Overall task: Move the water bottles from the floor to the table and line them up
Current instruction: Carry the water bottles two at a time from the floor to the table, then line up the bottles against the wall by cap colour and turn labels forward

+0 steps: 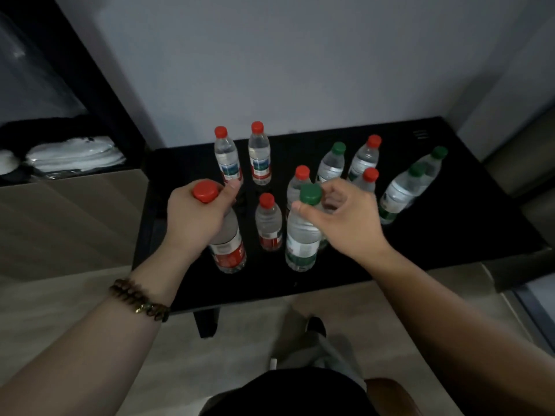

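Grips a red-capped bottle point(228, 250) round the neck, just under the cap, with the left hand point(196, 219); holds it upright at the front-left part of the table point(435, 244), base on the top or just above it, cannot tell which. Pinches a green-capped bottle point(301, 235) below its cap between thumb and curled fingers of the right hand point(345, 214), upright as well, near the middle of the front edge. Has a middle bottle point(268, 225), red-capped, free-standing between the two and close to both. Further back: a back pair point(259, 159) of red caps side by side toward the rear-left, a crowded cluster point(332, 165) of red and green caps right behind the right hand, a green pair point(401, 192) toward the right edge. No tidy line yet, judging by the scatter. Risks knocking the cluster with the right knuckles on letting go or drawing back, being so near it, with a domino fall among close neighbours likely to follow. Risks also clipping the middle bottle when sliding either held one sideways. Beyond the table: a beaded bracelet point(139, 298) on the left wrist, a dark shelf point(105, 85) with white folded things at the left
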`<state>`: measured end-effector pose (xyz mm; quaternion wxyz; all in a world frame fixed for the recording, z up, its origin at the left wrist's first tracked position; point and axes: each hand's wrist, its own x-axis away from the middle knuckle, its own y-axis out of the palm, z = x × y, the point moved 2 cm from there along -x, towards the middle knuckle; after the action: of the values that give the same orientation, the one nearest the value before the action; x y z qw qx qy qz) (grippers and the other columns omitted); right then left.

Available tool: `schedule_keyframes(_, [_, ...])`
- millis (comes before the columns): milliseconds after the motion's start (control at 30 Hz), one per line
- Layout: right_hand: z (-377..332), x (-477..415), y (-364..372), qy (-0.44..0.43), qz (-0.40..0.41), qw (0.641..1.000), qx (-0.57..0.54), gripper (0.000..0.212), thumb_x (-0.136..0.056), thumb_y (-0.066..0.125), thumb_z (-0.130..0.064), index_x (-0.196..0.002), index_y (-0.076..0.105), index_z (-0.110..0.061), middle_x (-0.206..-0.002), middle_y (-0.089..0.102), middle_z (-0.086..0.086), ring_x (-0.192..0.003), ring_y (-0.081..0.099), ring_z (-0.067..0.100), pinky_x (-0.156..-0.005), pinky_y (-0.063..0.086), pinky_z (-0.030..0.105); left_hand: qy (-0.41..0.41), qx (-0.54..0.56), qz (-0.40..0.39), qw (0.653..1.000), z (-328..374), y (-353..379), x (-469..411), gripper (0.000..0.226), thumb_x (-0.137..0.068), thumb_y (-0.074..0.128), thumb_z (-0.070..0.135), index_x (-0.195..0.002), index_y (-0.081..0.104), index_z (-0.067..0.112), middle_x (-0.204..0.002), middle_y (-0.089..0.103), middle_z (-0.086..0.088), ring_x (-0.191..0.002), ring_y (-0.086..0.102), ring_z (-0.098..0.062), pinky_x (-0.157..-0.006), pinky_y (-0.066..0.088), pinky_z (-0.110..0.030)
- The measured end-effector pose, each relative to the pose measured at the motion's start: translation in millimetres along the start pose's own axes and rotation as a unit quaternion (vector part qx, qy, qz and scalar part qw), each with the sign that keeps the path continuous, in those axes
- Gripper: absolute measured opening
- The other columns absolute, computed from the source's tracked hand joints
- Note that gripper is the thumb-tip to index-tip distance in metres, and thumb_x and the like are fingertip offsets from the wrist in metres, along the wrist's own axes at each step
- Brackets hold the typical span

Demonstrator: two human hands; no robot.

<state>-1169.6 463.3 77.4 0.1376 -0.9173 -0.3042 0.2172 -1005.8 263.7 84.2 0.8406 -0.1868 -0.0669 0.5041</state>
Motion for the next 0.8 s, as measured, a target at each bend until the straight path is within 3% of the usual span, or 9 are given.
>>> schedule_keyframes(100, [9, 14, -13, 0.033, 0.034, 0.998, 0.041, 0.024, -0.077, 0.088, -0.047, -0.084, 0.067, -0.036, -0.091, 0.072, -0.027, -0.088, 0.069, -0.010, -0.078, 0.047, 0.002, 0.006, 0.014, -0.025, 1.000, -3, 1, 14, 0.035, -0.087, 0.077, 0.048, -0.075, 0.074, 0.016, -0.071, 0.075, 0.001, -0.068, 0.072, -0.010, -0.064, 0.053, -0.019])
schedule_keyframes(233, [20, 27, -26, 0.077, 0.048, 0.992, 0.083, 0.029, -0.078, 0.085, -0.052, -0.094, 0.070, -0.033, -0.091, 0.073, -0.024, -0.095, 0.067, -0.011, -0.078, 0.048, 0.004, 0.010, 0.027, -0.046, 0.999, -5, 1, 27, 0.031, -0.087, 0.078, 0.047, -0.077, 0.075, 0.018, -0.074, 0.076, 0.001, -0.072, 0.074, -0.014, -0.072, 0.058, -0.030])
schedule_keyframes(333, [31, 29, -33, 0.109, 0.051, 0.987, 0.105, 0.034, -0.081, 0.082, -0.051, -0.102, 0.071, -0.028, -0.101, 0.073, -0.018, -0.100, 0.066, -0.005, -0.084, 0.051, 0.017, 0.009, 0.026, -0.047, 0.999, -7, 1, 30, 0.030, -0.086, 0.078, 0.049, -0.076, 0.075, 0.021, -0.074, 0.076, 0.003, -0.072, 0.074, -0.012, -0.074, 0.059, -0.033])
schedule_keyframes(467, [47, 26, -38, 0.131, 0.047, 0.982, 0.125, 0.032, -0.085, 0.080, -0.046, -0.105, 0.070, -0.023, -0.102, 0.072, -0.012, -0.098, 0.066, 0.004, -0.076, 0.048, 0.018, -0.002, 0.028, -0.041, 0.999, -10, 5, 28, 0.031, -0.085, 0.078, 0.051, -0.075, 0.075, 0.022, -0.073, 0.076, 0.005, -0.071, 0.073, -0.009, -0.074, 0.058, -0.033])
schedule_keyframes(567, [60, 22, -40, 0.143, 0.034, 0.980, 0.133, 0.027, -0.088, 0.080, -0.040, -0.104, 0.068, -0.023, -0.104, 0.070, -0.005, -0.099, 0.066, 0.013, -0.079, 0.048, 0.024, -0.010, 0.031, -0.036, 0.999, -16, 11, 25, 0.031, -0.085, 0.077, 0.053, -0.075, 0.075, 0.023, -0.075, 0.076, 0.007, -0.072, 0.073, -0.008, -0.074, 0.058, -0.033])
schedule_keyframes(733, [84, 14, -43, 0.162, 0.008, 0.976, 0.144, 0.028, -0.090, 0.078, -0.038, -0.108, 0.065, -0.020, -0.104, 0.070, -0.003, -0.098, 0.063, 0.012, -0.069, 0.039, 0.012, -0.044, 0.005, -0.042, 0.998, -34, 24, 17, 0.037, -0.083, 0.075, 0.060, -0.080, 0.076, 0.024, -0.076, 0.076, 0.008, -0.074, 0.073, -0.007, -0.073, 0.057, -0.030])
schedule_keyframes(800, [92, 10, -44, 0.168, -0.002, 0.974, 0.152, 0.029, -0.091, 0.077, -0.039, -0.110, 0.066, -0.019, -0.104, 0.069, -0.002, -0.097, 0.062, 0.013, -0.069, 0.039, 0.014, -0.055, -0.006, -0.040, 0.998, -41, 29, 15, 0.035, -0.083, 0.075, 0.060, -0.079, 0.075, 0.025, -0.073, 0.075, 0.010, -0.072, 0.071, -0.005, -0.071, 0.055, -0.028])
